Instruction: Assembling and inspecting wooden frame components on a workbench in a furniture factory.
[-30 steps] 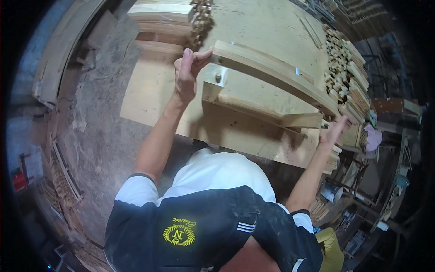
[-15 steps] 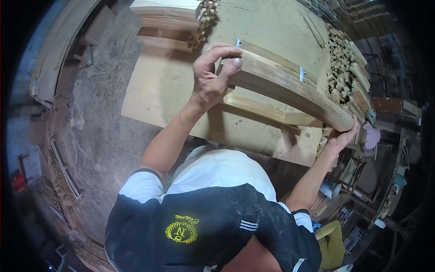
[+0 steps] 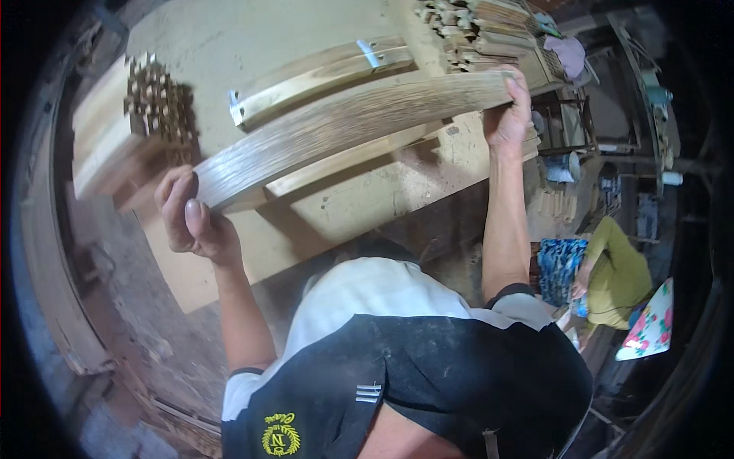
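A pale bench (image 3: 229, 46) carries a stack of wooden pieces (image 3: 107, 153) at its left. Over it, a long wooden plank (image 3: 359, 111) is held up before a lying bar (image 3: 321, 83); the left hand's (image 3: 202, 220) grip pinches its left end, the right hand's (image 3: 511, 116) grip its right. A whitish strip (image 3: 368, 53) crosses the bar.

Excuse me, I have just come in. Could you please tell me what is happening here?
A person holds a long wooden board by its two ends, the left hand at one and the right hand at the other. The board is above a worktable, on which other wooden bars lie. One wood stack stands at the left and another stack toward the far right.
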Action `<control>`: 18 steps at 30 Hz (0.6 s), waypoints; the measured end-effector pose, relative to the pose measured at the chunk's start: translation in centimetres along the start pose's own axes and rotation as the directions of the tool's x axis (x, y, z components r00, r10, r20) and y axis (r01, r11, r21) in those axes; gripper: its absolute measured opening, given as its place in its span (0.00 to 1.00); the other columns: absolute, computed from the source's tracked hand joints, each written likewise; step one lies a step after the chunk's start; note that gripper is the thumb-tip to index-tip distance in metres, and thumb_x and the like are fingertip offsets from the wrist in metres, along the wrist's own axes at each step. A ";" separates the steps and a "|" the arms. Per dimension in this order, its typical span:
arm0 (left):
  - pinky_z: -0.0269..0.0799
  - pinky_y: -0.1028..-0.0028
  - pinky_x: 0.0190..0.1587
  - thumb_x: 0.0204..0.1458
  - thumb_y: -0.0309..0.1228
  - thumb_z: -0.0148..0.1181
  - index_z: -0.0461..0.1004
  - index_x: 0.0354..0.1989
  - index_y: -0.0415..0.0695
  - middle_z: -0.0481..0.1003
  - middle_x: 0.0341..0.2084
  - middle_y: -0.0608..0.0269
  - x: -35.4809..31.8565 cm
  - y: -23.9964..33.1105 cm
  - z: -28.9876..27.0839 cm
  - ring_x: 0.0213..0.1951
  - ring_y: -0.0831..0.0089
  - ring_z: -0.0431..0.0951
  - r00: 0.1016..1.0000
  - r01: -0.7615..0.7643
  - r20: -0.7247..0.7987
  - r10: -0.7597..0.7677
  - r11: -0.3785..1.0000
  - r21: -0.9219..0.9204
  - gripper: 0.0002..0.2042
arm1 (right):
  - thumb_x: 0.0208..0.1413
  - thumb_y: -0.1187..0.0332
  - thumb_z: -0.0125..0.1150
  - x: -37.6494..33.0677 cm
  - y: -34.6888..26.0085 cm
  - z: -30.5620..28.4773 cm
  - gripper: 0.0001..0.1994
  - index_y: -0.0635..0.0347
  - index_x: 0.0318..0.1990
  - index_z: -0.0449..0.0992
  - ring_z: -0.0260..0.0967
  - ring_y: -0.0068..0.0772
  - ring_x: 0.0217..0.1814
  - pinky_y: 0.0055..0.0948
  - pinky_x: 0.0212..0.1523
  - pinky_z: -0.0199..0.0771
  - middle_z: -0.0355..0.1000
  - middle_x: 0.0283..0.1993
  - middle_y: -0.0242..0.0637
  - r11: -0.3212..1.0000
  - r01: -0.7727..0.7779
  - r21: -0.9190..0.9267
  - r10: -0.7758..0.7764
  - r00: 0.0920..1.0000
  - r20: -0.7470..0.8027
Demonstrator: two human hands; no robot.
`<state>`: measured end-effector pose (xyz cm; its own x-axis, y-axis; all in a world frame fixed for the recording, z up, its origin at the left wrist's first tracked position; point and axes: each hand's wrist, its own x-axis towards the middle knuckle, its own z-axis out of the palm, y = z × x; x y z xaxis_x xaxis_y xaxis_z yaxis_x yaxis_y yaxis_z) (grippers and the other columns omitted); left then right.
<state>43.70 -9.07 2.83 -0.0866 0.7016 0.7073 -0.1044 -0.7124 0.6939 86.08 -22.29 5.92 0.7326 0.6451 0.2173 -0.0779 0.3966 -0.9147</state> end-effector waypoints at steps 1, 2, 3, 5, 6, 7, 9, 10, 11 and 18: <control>0.70 0.64 0.51 0.56 0.32 0.50 0.76 0.45 0.32 0.73 0.43 0.43 0.3 0.1 -0.3 0.46 0.59 0.74 1.000 0.012 0.013 -0.012 1.000 0.022 0.16 | 0.54 0.63 0.58 0.6 0.7 0.3 0.15 0.58 0.47 0.73 0.69 0.32 0.51 0.34 0.58 0.65 0.73 0.44 0.35 1.000 -0.004 0.009 0.004 1.000 0.003; 0.70 0.64 0.51 0.56 0.31 0.50 0.76 0.45 0.32 0.73 0.43 0.44 0.3 0.3 -0.4 0.46 0.59 0.74 0.999 0.030 0.030 -0.031 0.999 0.039 0.16 | 0.54 0.63 0.57 0.6 0.9 0.3 0.15 0.58 0.47 0.73 0.69 0.31 0.51 0.33 0.57 0.65 0.73 0.44 0.34 1.000 -0.008 0.011 0.008 1.000 -0.001; 0.69 0.64 0.52 0.56 0.31 0.50 0.76 0.45 0.32 0.73 0.44 0.44 0.6 0.8 -0.6 0.47 0.59 0.74 0.998 0.047 0.045 -0.050 0.997 0.058 0.16 | 0.54 0.64 0.57 0.5 0.9 0.3 0.14 0.58 0.47 0.73 0.69 0.30 0.50 0.32 0.57 0.66 0.73 0.44 0.33 1.000 -0.005 0.016 0.005 1.000 0.002; 0.67 0.64 0.56 0.57 0.37 0.55 0.76 0.48 0.34 0.73 0.47 0.45 1.3 2.9 -0.1 0.52 0.58 0.72 0.996 0.016 0.079 -0.034 0.977 0.212 0.19 | 0.54 0.66 0.56 0.5 0.7 0.2 0.14 0.58 0.48 0.73 0.69 0.28 0.50 0.31 0.56 0.66 0.73 0.44 0.32 1.000 -0.018 0.021 0.017 0.999 0.028; 0.67 0.63 0.56 0.57 0.40 0.57 0.75 0.50 0.34 0.73 0.48 0.45 2.1 4.1 0.6 0.53 0.57 0.72 0.993 -0.093 0.097 0.066 0.947 0.309 0.21 | 0.57 0.66 0.56 0.6 0.8 -0.1 0.13 0.58 0.48 0.73 0.69 0.26 0.49 0.29 0.54 0.67 0.73 0.43 0.31 0.999 -0.024 0.036 0.023 0.999 0.034; 0.67 0.62 0.57 0.57 0.43 0.59 0.75 0.51 0.34 0.73 0.49 0.45 2.9 5.8 1.6 0.55 0.56 0.71 0.981 -0.190 0.116 0.156 0.893 0.407 0.23 | 0.58 0.64 0.56 0.5 0.9 0.0 0.13 0.57 0.49 0.72 0.69 0.26 0.49 0.29 0.54 0.67 0.73 0.44 0.31 0.998 -0.031 0.057 0.029 0.999 0.035; 0.65 0.57 0.59 0.53 0.53 0.63 0.74 0.53 0.36 0.73 0.52 0.45 4.6 9.7 6.0 0.58 0.54 0.69 0.904 -0.392 0.378 0.200 0.744 0.541 0.31 | 0.61 0.61 0.56 0.0 0.7 0.6 0.15 0.57 0.51 0.72 0.69 0.26 0.48 0.28 0.54 0.67 0.72 0.44 0.30 0.994 -0.051 0.097 0.047 0.998 0.039; 0.64 0.55 0.59 0.52 0.56 0.63 0.73 0.54 0.36 0.73 0.52 0.45 4.8 11.0 9.1 0.58 0.54 0.69 0.834 -0.465 0.536 0.128 0.687 0.559 0.34 | 0.60 0.64 0.59 -0.4 0.5 0.8 0.14 0.57 0.51 0.71 0.68 0.22 0.48 0.26 0.47 0.69 0.71 0.45 0.30 0.970 -0.036 0.239 0.024 0.998 0.051; 0.63 0.53 0.59 0.50 0.59 0.63 0.72 0.56 0.36 0.73 0.51 0.45 4.8 11.6 12.3 0.57 0.54 0.70 0.740 -0.541 0.671 0.043 0.631 0.556 0.37 | 0.60 0.63 0.60 -0.8 1.7 -0.3 0.16 0.57 0.53 0.70 0.68 0.23 0.49 0.26 0.48 0.70 0.71 0.46 0.31 0.976 -0.016 0.219 0.009 0.999 0.033; 0.73 0.62 0.31 0.46 0.62 0.64 0.71 0.28 0.43 0.77 0.22 0.56 2.6 10.0 21.0 0.25 0.61 0.78 0.532 -0.353 0.624 -0.573 0.520 0.778 0.29 | 0.42 0.50 0.71 -6.2 7.9 -1.0 0.35 0.62 0.55 0.70 0.69 0.51 0.56 0.44 0.57 0.70 0.72 0.49 0.50 0.698 0.311 -0.645 -0.052 0.921 0.387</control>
<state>63.25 -14.66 14.50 0.6319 0.7725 0.0628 0.7470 -0.6286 0.2164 81.63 -23.81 -2.98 0.4166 0.8259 0.3799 0.6093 0.0565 -0.7910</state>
